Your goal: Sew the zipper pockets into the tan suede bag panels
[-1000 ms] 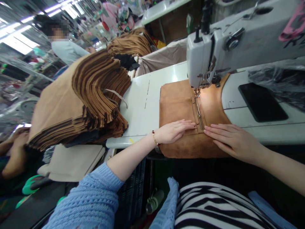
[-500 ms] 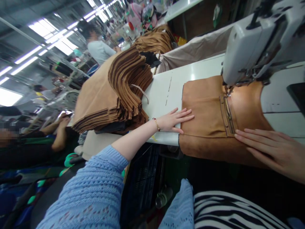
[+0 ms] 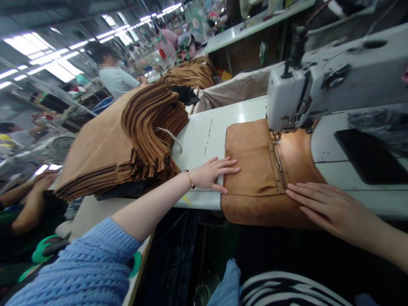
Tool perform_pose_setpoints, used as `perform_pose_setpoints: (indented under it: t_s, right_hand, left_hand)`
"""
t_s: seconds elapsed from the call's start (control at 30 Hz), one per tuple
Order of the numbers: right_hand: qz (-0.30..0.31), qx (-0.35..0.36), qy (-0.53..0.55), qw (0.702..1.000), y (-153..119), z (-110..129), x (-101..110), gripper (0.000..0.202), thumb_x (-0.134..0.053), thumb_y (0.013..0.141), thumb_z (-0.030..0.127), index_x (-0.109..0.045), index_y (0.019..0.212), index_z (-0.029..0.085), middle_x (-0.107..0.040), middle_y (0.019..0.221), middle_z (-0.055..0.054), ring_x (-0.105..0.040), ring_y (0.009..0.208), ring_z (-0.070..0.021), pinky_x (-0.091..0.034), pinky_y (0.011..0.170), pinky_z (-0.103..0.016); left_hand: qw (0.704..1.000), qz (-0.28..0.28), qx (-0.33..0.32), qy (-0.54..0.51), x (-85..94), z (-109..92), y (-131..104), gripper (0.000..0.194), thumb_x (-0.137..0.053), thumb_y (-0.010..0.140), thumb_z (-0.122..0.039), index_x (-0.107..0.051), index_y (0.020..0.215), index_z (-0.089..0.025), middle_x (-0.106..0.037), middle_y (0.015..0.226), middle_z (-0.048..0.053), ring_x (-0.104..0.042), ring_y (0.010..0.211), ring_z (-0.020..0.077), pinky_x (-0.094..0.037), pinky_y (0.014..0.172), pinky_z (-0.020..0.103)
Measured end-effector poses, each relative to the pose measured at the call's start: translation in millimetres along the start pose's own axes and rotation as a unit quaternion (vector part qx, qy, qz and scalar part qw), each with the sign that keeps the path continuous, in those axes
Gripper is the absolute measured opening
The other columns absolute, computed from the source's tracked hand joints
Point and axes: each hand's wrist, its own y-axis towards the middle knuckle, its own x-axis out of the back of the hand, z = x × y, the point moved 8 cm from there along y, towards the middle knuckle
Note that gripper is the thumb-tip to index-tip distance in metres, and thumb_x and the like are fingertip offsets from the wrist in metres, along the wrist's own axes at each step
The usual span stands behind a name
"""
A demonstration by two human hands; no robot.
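Note:
A brown leather-like panel lies on the white machine table, its front edge drooping over the table's edge. A zipper is set into it, and the upper end of the zipper sits under the needle area of a sewing machine. My left hand lies flat at the panel's left edge, fingers spread, with the fingertips on the material. My right hand rests flat on the panel near the zipper's lower end, fingers stretched out side by side.
A tall folded stack of brown panels stands at the left, with a pale cord hanging from it. A black phone-like slab lies right of the machine. Behind are more brown pieces and a person in a light shirt.
The view has swung to the right, so everything appears shifted left and more of the machine and the black slab shows. Both hands keep about the same places on the panel.

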Motion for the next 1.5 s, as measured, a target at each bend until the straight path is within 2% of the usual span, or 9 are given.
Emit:
perform_pose_setpoints:
  t_s: [0.1,0.2,0.3,0.4,0.5,0.63,0.93,1.33,1.5]
  right_hand:
    - [0.002,0.000,-0.009,1.000,5,3,4,0.059,-0.054,0.096,0.027,-0.041,0.153,0.035,-0.055,0.150,0.002,-0.054,0.134,-0.0215,-0.045,0.111,-0.045]
    - [0.003,0.006,-0.023,1.000,8,6,6,0.058,-0.053,0.097,0.027,-0.042,0.153,0.033,-0.054,0.151,0.002,-0.054,0.134,-0.0200,-0.046,0.112,-0.044]
    - [0.000,0.007,-0.032,0.999,8,8,7,0.056,-0.053,0.097,0.026,-0.043,0.153,0.032,-0.052,0.152,0.001,-0.053,0.135,-0.0202,-0.046,0.111,-0.044]
    - [-0.008,0.006,-0.030,1.000,8,8,7,0.057,-0.054,0.097,0.025,-0.044,0.152,0.030,-0.052,0.152,0.001,-0.053,0.135,-0.0202,-0.048,0.111,-0.043]
    - [-0.014,0.003,-0.032,0.999,7,7,7,0.058,-0.055,0.095,0.025,-0.044,0.152,0.029,-0.051,0.153,0.000,-0.051,0.137,-0.0216,-0.050,0.109,-0.043]
    - [-0.008,0.014,-0.039,0.999,10,7,8,0.058,-0.056,0.095,0.025,-0.046,0.151,0.027,-0.049,0.154,0.000,-0.052,0.137,-0.0223,-0.051,0.109,-0.042]
    - [0.014,0.049,-0.072,0.996,19,3,6,0.054,-0.053,0.096,0.026,-0.048,0.150,0.024,-0.046,0.156,0.002,-0.055,0.134,-0.0224,-0.054,0.105,-0.042]
    - [-0.014,0.036,-0.067,0.997,41,-14,10,0.047,-0.051,0.098,0.024,-0.053,0.145,0.022,-0.053,0.151,0.000,-0.055,0.132,-0.0209,-0.052,0.105,-0.041]
    - [-0.019,0.014,-0.061,0.998,49,-22,9,0.045,-0.052,0.098,0.022,-0.055,0.143,0.021,-0.056,0.149,0.000,-0.053,0.133,-0.0206,-0.052,0.105,-0.040]
  left_hand:
    - [0.997,-0.055,0.041,0.036,18.5,-13,22,0.058,-0.059,0.090,-0.067,-0.061,0.132,-0.027,-0.057,0.141,0.012,-0.053,0.130,0.0329,-0.037,0.112,0.055]
    - [0.983,-0.157,0.093,0.034,30.9,-34,61,0.046,-0.048,0.099,-0.058,-0.066,0.112,-0.017,-0.064,0.119,0.013,-0.061,0.113,0.0281,-0.047,0.103,0.047]
    - [0.968,-0.242,0.064,-0.025,27.8,-59,101,0.043,-0.047,0.103,-0.050,-0.059,0.127,-0.017,-0.060,0.134,0.012,-0.055,0.128,0.0239,-0.042,0.114,0.041]
    - [0.963,-0.259,0.057,-0.041,14.5,-64,124,0.050,-0.048,0.102,-0.049,-0.050,0.143,-0.019,-0.052,0.150,0.009,-0.039,0.147,0.0248,-0.027,0.125,0.046]
    - [0.965,-0.248,0.069,-0.044,4.2,-59,127,0.053,-0.047,0.103,-0.048,-0.043,0.151,-0.025,-0.045,0.157,0.006,-0.031,0.153,0.0259,-0.021,0.127,0.051]
    - [0.965,-0.246,0.072,-0.053,3.9,-56,124,0.052,-0.048,0.102,-0.047,-0.044,0.151,-0.030,-0.044,0.158,0.003,-0.032,0.152,0.0254,-0.022,0.128,0.050]
    - [0.967,-0.238,0.069,-0.057,9.4,-49,130,0.051,-0.049,0.102,-0.048,-0.047,0.149,-0.028,-0.046,0.157,0.004,-0.033,0.151,0.0241,-0.020,0.128,0.050]
    - [0.972,-0.230,0.043,-0.025,21.2,-27,146,0.041,-0.049,0.103,-0.044,-0.056,0.142,-0.032,-0.045,0.157,0.005,-0.034,0.151,0.0259,-0.020,0.126,0.055]
    - [0.974,-0.223,0.024,-0.043,21.9,-36,137,0.035,-0.047,0.104,-0.036,-0.061,0.135,-0.028,-0.047,0.154,0.007,-0.042,0.146,0.0231,-0.022,0.127,0.052]
